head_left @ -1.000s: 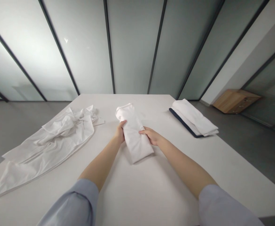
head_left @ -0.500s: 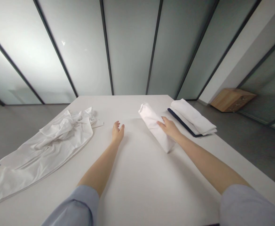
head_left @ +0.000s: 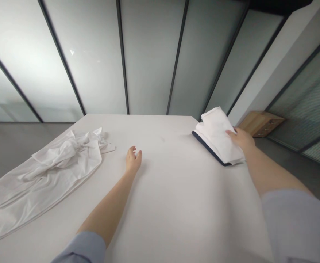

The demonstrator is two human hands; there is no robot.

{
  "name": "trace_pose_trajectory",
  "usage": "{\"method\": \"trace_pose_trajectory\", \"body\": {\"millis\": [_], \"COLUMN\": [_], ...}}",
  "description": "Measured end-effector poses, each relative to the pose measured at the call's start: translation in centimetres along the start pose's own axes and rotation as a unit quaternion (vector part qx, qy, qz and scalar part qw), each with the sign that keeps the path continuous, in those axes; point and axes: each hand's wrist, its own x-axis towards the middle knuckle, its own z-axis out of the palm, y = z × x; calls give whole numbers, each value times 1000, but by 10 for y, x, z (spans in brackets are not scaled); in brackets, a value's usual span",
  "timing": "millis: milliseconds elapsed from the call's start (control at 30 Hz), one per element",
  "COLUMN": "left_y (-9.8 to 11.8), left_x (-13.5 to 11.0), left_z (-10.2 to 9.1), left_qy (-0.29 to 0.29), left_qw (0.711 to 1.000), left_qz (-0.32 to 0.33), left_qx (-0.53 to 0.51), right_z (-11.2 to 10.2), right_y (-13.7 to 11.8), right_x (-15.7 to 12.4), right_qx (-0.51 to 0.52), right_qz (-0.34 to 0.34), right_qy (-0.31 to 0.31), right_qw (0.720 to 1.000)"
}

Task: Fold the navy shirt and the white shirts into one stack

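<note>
From my head camera, with 12 o'clock straight ahead of me, my right hand point(head_left: 240, 140) is at about 1 o'clock, its fingers point(head_left: 231, 133) together and lying on the edge of a folded white cloth point(head_left: 217, 133). I can't tell whether they are clamping it or only resting there. That cloth sits on top of a folded stack with a navy edge point(head_left: 209, 149), slightly skewed and near the far right side of the white table point(head_left: 176, 204).

My left hand point(head_left: 133, 160) is at about 11 o'clock, open, with its fingers point(head_left: 132, 149) spread apart, touching nothing but possibly the tabletop. A crumpled white garment point(head_left: 58, 160) lies spread at 10 o'clock, well apart from that hand. Light blue sleeves point(head_left: 293, 223) cover both my upper arms. Beyond the table, a low wooden cabinet point(head_left: 261, 124) stands at about 2 o'clock, beside a frosted glass wall point(head_left: 149, 54).
</note>
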Motion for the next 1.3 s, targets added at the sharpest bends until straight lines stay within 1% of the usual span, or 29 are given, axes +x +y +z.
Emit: {"method": "trace_pose_trajectory", "body": {"millis": [33,100,167,200,333,433,500,667,733,833,933,1033,1100,1167,1233,1300], "left_y": [0,0,0,0,1,2,2,0,0,0,2,4,5,7,9,10], "left_x": [0,-1,-1,-1,-2,-2,-2,-1,-1,-2,-2,-2,-3,-3,-3,0], "left_z": [0,-1,-1,-1,-1,0,0,1,1,0,-1,-4,-6,-7,-7,-6], "left_qy": [-1,1,2,1,-2,-2,-5,-4,-4,-6,-15,-27,-34,-41,-52,-68], "left_qw": [1000,1000,1000,1000,1000,1000,1000,1000,1000,1000,1000,999,999,998,996,993], "left_qz": [0,1,6,7,12,16,15,16,18,16,15,12,12,8,2,-6], "left_qx": [2,6,8,8,10,12,12,4,5,13,22,33,41,53,72,100], "right_z": [7,20,29,32,35,33,28,7,4,14,32,42,41,38,38,41], "right_y": [2,0,-5,-8,-21,-24,-23,-17,-15,-12,-8,-7,-9,-16,-28,-43], "right_x": [-1,-4,-8,-10,-16,-16,-14,-2,-1,-7,-17,-24,-27,-31,-37,-48], "right_qx": [-24,-58,-67,-65,-77,-106,-109,-154,-171,-160,-137,-129,-118,-89,-43,9], "right_qz": [26,50,42,34,21,9,-7,-88,-117,-124,-100,-84,-98,-126,-164,-207], "right_qy": [-13,-8,2,-2,-41,-59,-63,-37,-26,-42,-73,-77,-43,26,97,137], "right_qw": [999,997,997,997,996,993,992,983,978,978,983,985,987,988,981,969]}}
